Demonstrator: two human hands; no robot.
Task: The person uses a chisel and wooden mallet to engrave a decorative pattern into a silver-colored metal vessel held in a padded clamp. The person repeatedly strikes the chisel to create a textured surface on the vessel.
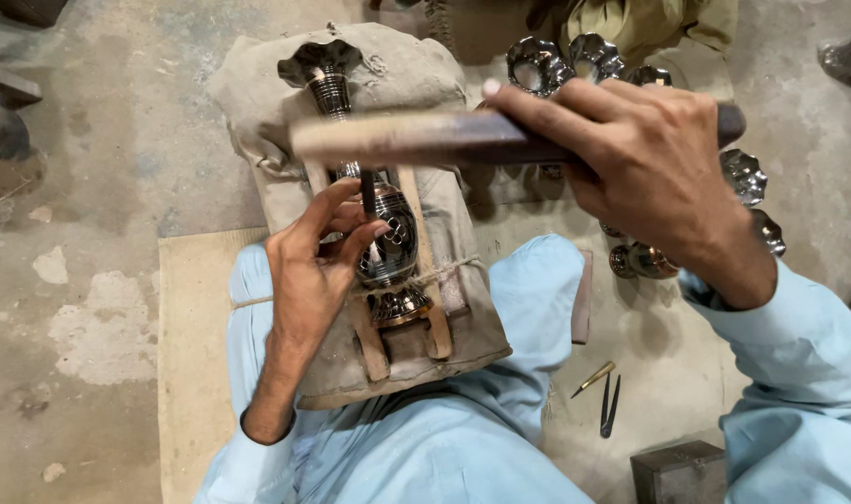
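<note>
1. Two hands work over a dark engraved vase (386,238) that lies lengthwise on a cloth pad (416,65), its flared mouth pointing away from the person.
2. Left hand (313,271) is closed on a small chisel (369,191), fingers pinching it upright with its tip on the vase's round body.
3. Right hand (649,163) is clamped on a wooden-handled hammer (416,138), held level above the vase; its far end is blurred.
4. Two wooden slats (430,313) flank the vase on the pad, and a string (444,273) runs across them near the vase's foot.
5. Pad and vase rest on the person's lap, between knees in light blue cloth.
6. More vases (537,63) with scalloped mouths stand on the floor beyond the right hand.
7. Small metal tools (608,406) lie on the floor near the right knee, beside a grey block (677,471).
</note>
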